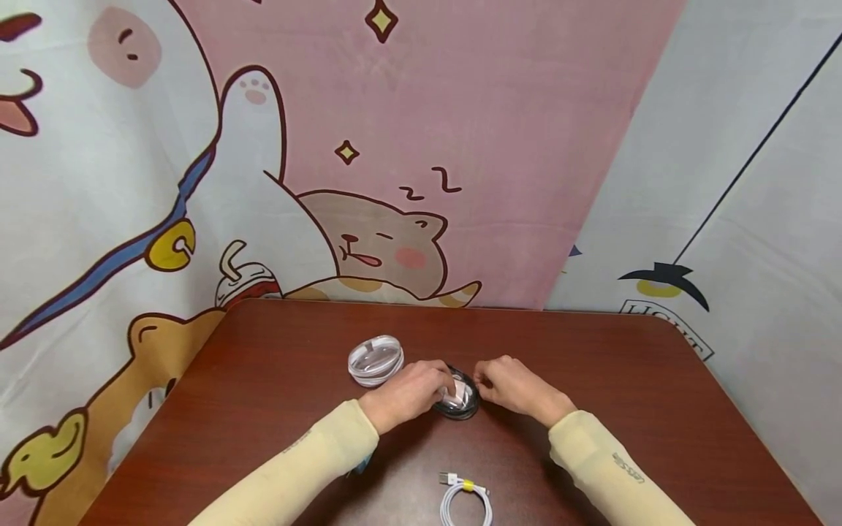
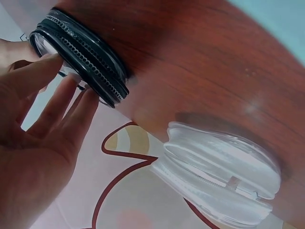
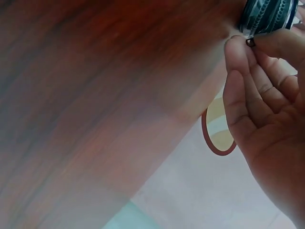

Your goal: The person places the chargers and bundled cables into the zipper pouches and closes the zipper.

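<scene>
A small round case point(image 1: 463, 400) with black zippered sides and a clear top lies on the table between my hands. My left hand point(image 1: 414, 393) holds it from the left, fingers bent down onto the clear top. In the left wrist view, the fingertips reach the rim of the black case point(image 2: 86, 55), whose zipper teeth run along its side. Beside its right edge, my right hand point(image 1: 516, 383) pinches a small dark zipper pull point(image 3: 250, 42) between thumb and index finger. Something pale shows through the clear top, partly hidden by my left fingers.
A white round zippered case point(image 1: 376, 361) stands left of the black one. Nearer me lies a coiled white USB cable point(image 1: 465, 504) with a yellow tie. A blue item point(image 1: 362, 464) shows partly from under my left forearm. A cartoon-printed cloth point(image 1: 500, 146) hangs behind the brown table point(image 1: 618, 365).
</scene>
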Available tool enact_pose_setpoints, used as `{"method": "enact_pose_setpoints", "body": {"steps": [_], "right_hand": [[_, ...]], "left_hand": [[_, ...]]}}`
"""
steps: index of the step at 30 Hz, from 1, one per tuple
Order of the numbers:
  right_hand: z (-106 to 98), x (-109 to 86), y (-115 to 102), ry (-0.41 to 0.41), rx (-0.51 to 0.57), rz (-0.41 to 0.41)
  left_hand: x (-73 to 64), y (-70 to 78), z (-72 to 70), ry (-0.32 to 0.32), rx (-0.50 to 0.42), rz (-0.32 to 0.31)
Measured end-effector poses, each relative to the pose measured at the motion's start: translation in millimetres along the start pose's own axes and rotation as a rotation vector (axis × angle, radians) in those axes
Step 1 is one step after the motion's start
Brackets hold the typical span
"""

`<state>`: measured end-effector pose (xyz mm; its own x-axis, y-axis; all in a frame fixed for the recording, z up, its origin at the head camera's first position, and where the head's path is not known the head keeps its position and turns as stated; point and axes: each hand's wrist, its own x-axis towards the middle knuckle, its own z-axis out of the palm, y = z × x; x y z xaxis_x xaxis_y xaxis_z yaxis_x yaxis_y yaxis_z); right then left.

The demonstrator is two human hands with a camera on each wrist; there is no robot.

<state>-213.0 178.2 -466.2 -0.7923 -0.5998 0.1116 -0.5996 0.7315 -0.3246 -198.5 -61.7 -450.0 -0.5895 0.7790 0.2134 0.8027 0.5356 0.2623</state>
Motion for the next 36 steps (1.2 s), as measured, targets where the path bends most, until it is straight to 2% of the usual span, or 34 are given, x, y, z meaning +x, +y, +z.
{"method": "enact_pose_setpoints", "body": {"steps": [4,10,17,21,27,32,36], "right_hand": [[-1,-7.6,0,0.035,-0.028,-0.045],[-1,-17.1,-3,0.048,-0.037,-0.071],[1,-25.2,-10,0.020,-0.004,-0.090],[1,-29.8,-14,0.007,-0.017,-0.093],[1,-35.4,-17,-0.003,0.026,-0.083],[-1,-37.7,-18,0.003,0.030,-0.086],[-3,-39.4,-20,0.014,0.029,-0.092]], "left_hand": [[-1.4,1.7,1.1,0.003,-0.006,-0.006],[-1.6,4.8,3.2,-0.001,0.027,-0.025],[-2.6,6.4,3.6,-0.026,0.040,-0.043],[-0.9,6.6,3.7,-0.025,0.073,-0.037],[1.7,7.1,3.5,-0.022,0.119,-0.050],[7.2,6.3,2.2,-0.019,0.089,-0.063],[12.7,6.7,0.1,-0.025,0.060,-0.105]]}}
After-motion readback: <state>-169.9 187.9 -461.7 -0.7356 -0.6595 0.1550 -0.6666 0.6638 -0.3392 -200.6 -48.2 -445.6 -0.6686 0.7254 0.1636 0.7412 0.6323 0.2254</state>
